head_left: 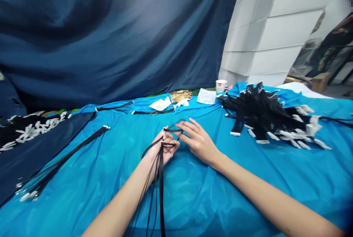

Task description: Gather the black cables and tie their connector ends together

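Near the middle, my left hand (pixel 164 148) is closed round a bundle of thin black wires (pixel 161 193). A small white connector (pixel 163 132) shows at the top of that hand, and the wires hang down across my left wrist. My right hand (pixel 199 139) is just to the right, its fingers spread and the fingertips touching or very near the wire loops between both hands. Whether those fingertips pinch a wire is too small to tell.
Black cables with white connectors form a large pile (pixel 261 115) at right and another pile (pixel 30 130) at far left. A wire bundle (pixel 71 152) lies at left. Behind stand a paper cup (pixel 221 86), a gold tissue pack (pixel 181 96) and white paper (pixel 206 96).
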Action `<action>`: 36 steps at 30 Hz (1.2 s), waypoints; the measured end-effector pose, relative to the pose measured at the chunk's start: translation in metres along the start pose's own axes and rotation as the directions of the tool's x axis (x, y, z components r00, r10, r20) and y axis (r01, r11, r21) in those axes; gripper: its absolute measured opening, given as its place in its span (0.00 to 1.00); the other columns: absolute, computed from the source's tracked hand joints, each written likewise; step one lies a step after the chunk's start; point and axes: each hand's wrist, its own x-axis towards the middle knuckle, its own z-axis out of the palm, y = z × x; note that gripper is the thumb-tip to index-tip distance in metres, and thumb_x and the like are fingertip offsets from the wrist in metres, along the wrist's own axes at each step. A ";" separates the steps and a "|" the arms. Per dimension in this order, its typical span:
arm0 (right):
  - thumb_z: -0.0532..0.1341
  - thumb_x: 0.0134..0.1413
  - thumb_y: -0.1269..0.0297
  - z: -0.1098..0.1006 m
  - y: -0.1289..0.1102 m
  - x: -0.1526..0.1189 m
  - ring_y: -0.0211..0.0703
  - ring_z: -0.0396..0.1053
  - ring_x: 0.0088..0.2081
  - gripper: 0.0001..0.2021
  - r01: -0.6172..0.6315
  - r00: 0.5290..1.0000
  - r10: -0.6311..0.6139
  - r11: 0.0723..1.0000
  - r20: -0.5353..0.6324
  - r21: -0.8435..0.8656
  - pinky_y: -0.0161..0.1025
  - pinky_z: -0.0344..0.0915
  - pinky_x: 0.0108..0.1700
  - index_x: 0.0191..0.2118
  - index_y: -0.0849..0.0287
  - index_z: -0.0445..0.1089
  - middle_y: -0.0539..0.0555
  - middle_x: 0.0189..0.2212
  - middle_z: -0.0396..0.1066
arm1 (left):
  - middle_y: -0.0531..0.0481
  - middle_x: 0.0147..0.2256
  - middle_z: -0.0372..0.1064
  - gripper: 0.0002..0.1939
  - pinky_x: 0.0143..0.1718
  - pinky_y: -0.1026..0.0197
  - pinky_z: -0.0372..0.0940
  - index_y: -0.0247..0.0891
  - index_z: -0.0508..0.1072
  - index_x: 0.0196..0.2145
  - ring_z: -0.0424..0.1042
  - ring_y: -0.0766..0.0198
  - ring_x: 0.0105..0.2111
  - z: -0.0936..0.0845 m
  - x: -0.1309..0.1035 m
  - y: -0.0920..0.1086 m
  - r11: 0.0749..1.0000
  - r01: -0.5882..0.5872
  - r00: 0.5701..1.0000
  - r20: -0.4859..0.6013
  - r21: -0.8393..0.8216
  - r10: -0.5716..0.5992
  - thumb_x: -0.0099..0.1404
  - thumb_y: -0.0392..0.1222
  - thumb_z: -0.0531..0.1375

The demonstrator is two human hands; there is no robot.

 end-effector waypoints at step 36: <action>0.58 0.48 0.75 -0.013 -0.030 0.014 0.32 0.64 0.27 0.04 0.206 0.950 -0.183 0.976 -0.251 0.067 0.36 0.60 0.32 0.29 0.60 0.67 0.46 0.24 0.71 | 0.60 0.11 0.49 0.15 0.14 0.72 0.47 0.36 0.54 0.15 0.49 0.77 0.12 -0.013 0.014 -0.017 0.940 -0.200 0.968 -0.093 0.278 0.233 0.51 0.41 0.58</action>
